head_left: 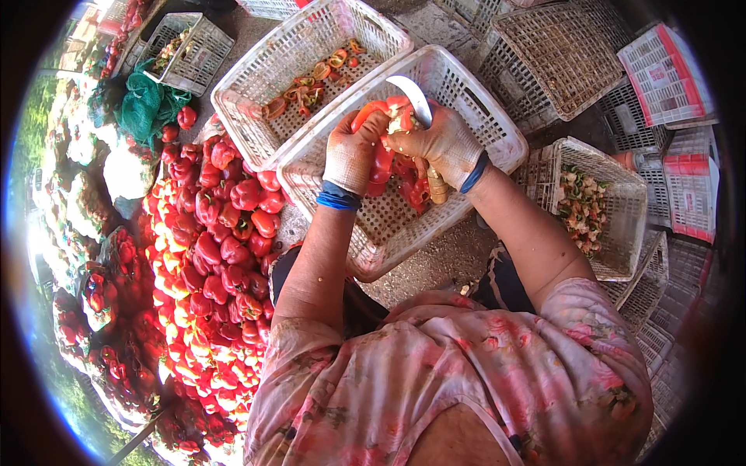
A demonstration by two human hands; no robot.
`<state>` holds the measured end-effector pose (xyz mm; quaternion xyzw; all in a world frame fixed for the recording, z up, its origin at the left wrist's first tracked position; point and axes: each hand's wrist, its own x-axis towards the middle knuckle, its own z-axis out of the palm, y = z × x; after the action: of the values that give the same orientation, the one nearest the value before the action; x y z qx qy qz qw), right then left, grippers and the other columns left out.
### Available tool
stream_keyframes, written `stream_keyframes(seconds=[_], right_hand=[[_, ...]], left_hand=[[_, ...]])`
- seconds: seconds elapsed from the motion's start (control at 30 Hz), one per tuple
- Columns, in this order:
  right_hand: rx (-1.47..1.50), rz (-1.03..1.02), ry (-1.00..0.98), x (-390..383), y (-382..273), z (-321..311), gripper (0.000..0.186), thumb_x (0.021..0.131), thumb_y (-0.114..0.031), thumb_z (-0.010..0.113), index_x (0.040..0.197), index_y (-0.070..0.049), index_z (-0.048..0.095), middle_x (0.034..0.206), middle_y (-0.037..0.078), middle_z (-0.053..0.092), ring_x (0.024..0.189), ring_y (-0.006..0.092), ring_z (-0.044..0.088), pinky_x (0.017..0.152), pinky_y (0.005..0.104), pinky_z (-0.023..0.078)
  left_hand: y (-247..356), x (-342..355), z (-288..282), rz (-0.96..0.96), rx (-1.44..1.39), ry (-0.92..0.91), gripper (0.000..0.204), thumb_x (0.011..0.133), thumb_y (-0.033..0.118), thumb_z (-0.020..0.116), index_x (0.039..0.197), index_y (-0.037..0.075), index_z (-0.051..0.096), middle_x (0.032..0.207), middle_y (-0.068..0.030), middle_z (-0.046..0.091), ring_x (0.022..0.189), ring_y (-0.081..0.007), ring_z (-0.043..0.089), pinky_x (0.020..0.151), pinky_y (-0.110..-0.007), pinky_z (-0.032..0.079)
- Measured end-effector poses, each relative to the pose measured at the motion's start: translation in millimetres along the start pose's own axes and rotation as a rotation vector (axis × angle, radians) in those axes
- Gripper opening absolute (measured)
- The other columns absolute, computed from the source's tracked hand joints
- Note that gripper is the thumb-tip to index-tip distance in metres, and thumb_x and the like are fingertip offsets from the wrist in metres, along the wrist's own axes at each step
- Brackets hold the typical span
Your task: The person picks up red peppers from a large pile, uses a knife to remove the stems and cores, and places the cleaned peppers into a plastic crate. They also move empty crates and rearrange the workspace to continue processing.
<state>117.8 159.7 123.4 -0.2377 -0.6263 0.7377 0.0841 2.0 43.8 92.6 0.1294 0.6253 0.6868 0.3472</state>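
Observation:
My left hand, in a soiled white glove with a blue band at the wrist, is closed around an opened red bell pepper. My right hand, gloved alike, grips a curved knife; its blade arcs up past the fingers and its light brown handle shows below the palm. The right fingers also press against the pepper's pale, seedy core. Both hands are over a dirty white plastic crate. Red pepper pieces are in that crate, below my hands, partly hidden by them.
A second white crate with cut pepper scraps adjoins on the far left. Whole red peppers are heaped at my left, near a green net bag. At right, a crate holds pepper cores; stacked crates stand behind.

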Motion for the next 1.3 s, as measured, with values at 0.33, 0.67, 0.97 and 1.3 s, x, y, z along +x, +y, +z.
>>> stream_keyframes(seconds=[0.33,0.67,0.97,1.3], right_hand=[[0.505,0.084,0.137,-19.6,-13.8,-40.6,0.026,0.087,-0.029,0.071,0.098,-0.006,0.064,0.070,0.000,0.059,0.045,0.0083,0.052,0.040,0.0245,0.043],[-1.715,0.287,0.529,-185.7,0.2,-261.5,0.058,0.079,-0.034,0.076,0.127,-0.007,0.061,0.103,0.021,0.070,0.088,0.0350,0.069,0.076,0.0392,0.053],[-0.618,-0.006,0.712,-88.8,-28.1,-70.4,0.042,0.086,-0.034,0.072,0.117,-0.005,0.068,0.074,0.002,0.063,0.053,0.0102,0.055,0.052,0.0282,0.045],[-0.436,0.253,0.391,-39.8,67.8,-13.6,0.033,0.091,-0.033,0.068,0.110,-0.006,0.067,0.085,0.004,0.067,0.045,0.0069,0.048,0.041,0.0226,0.037]], left_hand=[[-20.2,0.8,-13.8,-0.261,-0.435,-0.175,0.027,0.100,0.025,0.056,0.112,0.001,0.061,0.096,-0.0064,0.066,0.083,-0.0178,0.065,0.078,-0.029,0.054],[2.5,-21.7,-1.7,-0.381,-0.868,-0.355,0.035,0.102,0.036,0.053,0.119,0.006,0.057,0.107,-0.0105,0.065,0.096,-0.0239,0.063,0.087,-0.038,0.054],[-19.4,-1.1,-64.8,-0.658,-0.229,0.023,0.073,0.085,0.065,0.061,0.130,0.009,0.053,0.130,-0.0178,0.056,0.111,-0.0376,0.057,0.091,-0.054,0.049],[-63.4,-131.2,-356.4,-0.034,0.437,0.993,0.057,0.078,0.036,0.075,0.118,-0.003,0.064,0.106,-0.0191,0.070,0.101,-0.0279,0.067,0.088,-0.034,0.052]])
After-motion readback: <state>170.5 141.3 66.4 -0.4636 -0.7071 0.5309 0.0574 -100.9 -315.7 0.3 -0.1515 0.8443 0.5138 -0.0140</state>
